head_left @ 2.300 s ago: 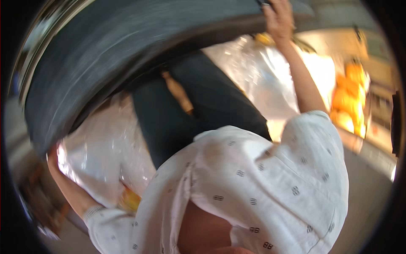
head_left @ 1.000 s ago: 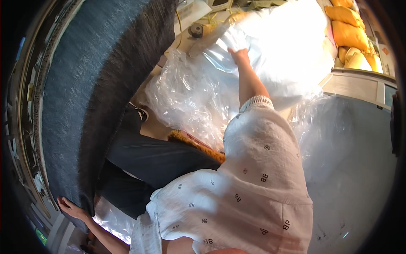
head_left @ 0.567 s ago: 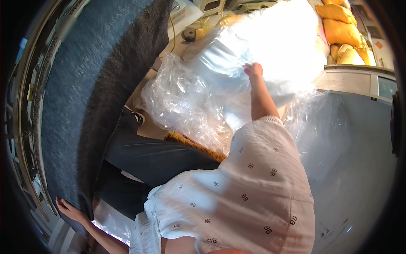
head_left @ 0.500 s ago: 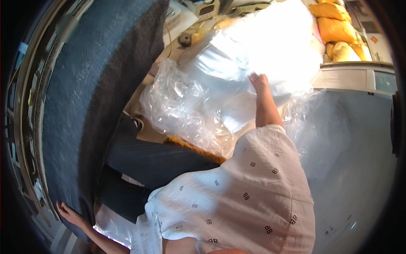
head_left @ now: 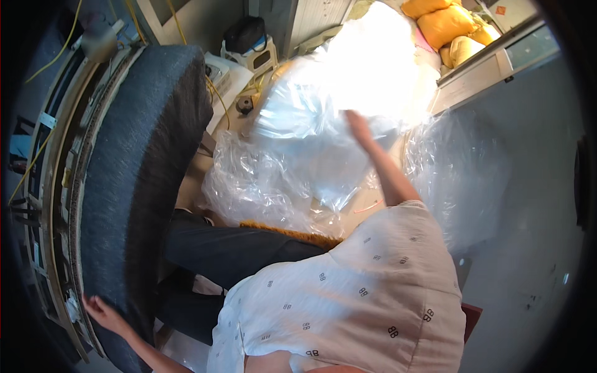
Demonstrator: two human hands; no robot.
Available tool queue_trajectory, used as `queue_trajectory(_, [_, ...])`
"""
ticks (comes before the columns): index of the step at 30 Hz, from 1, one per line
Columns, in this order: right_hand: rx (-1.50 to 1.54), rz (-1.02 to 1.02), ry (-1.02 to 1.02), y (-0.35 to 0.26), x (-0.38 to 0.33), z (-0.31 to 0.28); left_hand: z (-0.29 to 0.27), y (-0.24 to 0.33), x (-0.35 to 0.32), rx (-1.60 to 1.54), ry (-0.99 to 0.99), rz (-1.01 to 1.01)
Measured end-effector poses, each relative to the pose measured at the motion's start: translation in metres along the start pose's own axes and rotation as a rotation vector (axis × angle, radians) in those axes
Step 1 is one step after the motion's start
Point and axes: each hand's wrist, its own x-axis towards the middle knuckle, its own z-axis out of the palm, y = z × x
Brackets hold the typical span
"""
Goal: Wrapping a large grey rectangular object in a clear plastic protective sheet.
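Clear bag [head_left: 323, 124] and cushion [head_left: 134, 180] handled.
Bag is touched by right hand [head_left: 359, 124], grip not discernible, contents unclear; cushion's lower edge is gripped by left hand [head_left: 102, 314].

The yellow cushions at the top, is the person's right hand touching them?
No, the right hand is stretched out onto the clear plastic sheeting, well apart from the yellow cushions stacked farther back.

Blocking the whole left side: large grey upholstered panel [head_left: 134, 186]. Crowding the middle ahead: crumpled clear plastic sheeting [head_left: 298, 168], spreading to the wall. Leaving passage only above the sheeting, beside the yellow cushions [head_left: 444, 28].
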Motion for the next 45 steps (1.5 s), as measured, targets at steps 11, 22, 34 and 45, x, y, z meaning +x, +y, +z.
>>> queue_trajectory(11, [0.677, -0.420, -0.595, -0.336, -0.052, -0.034, 0.098, 0.343, -0.064, -1.075, -0.749, 0.264])
queue_trajectory(22, [1.168, -1.029, 0.016, -0.528, 0.033, -0.081, 0.096, 0.267, -0.057, -0.831, -1.005, 0.066])
queue_trajectory(34, [0.124, -1.226, -0.055, -0.563, -0.005, 0.121, -0.411, -0.203, -0.011, 0.553, 0.369, -0.363])
queue_trajectory(45, [0.042, -1.213, -0.254, -0.505, 0.111, 0.103, -0.232, -0.222, -0.086, 0.376, -0.079, -0.609])
